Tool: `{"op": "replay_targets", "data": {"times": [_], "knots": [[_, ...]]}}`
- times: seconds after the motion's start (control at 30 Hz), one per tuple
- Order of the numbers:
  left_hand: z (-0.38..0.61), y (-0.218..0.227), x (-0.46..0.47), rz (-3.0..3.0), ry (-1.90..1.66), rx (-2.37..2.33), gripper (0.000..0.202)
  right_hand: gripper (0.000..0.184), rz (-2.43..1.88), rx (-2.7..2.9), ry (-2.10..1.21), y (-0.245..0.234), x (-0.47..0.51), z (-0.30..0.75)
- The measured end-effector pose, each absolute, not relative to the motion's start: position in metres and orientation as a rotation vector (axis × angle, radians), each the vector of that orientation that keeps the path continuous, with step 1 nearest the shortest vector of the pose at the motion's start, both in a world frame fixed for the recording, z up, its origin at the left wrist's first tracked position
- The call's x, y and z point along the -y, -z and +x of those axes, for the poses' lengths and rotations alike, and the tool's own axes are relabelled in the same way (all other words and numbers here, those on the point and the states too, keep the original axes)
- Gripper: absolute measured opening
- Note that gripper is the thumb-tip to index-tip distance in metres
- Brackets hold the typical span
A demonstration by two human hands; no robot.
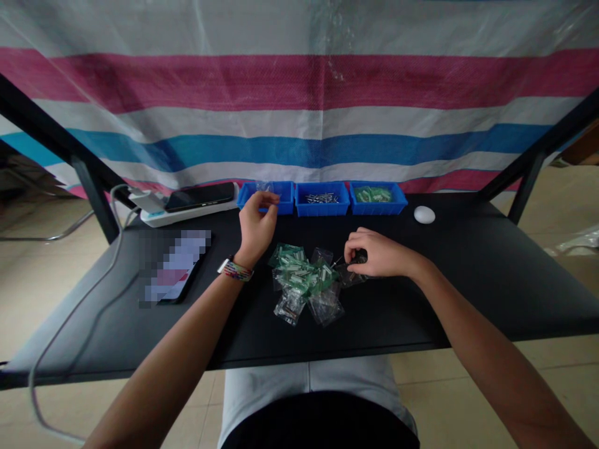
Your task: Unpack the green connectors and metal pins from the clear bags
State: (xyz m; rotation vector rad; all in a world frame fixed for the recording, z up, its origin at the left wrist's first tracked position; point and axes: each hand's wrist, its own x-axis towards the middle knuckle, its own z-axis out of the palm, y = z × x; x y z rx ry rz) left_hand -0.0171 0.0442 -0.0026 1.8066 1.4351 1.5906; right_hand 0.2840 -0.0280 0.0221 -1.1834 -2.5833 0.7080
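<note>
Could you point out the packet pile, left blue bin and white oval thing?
Packet pile (303, 276), head view: middle of the heap.
Left blue bin (286, 208), head view: front wall, right end.
White oval thing (424, 214), head view: upper surface.

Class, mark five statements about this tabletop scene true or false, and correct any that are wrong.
1. Three blue bins stand in a row on the black table. True.
2. The left hand is over the pile of packets. False: the left hand is at the leftmost bin.
3. The middle bin holds loose metal pieces. True.
4. The white oval object lies left of the bins. False: the white oval object lies to their right.
5. The right hand is at the right edge of the packet pile. True.
</note>
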Motion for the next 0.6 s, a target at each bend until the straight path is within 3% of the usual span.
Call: {"op": "replay_targets", "data": {"times": [0.2, 0.3, 0.37, 0.6], "knots": [[-0.013, 0.001, -0.041, 1.831, -1.591, -1.383, 0.013, 0.015, -1.082, 2.515, -0.853, -0.029, 0.026, 0.29], [-0.012, 0.0, -0.038, 1.848, -1.569, -1.293, 0.011, 0.007, -1.044, 2.265, -1.152, -0.035, 0.025, 0.295], [-0.01, -0.002, -0.033, 1.867, -1.499, -1.184, 0.011, 0.013, -1.02, 2.037, -1.337, -0.035, 0.024, 0.295], [0.018, -0.021, 0.003, 1.915, -0.939, -0.745, 0.039, 0.032, -0.989, 1.571, -1.401, -0.013, 0.023, 0.269]]}}
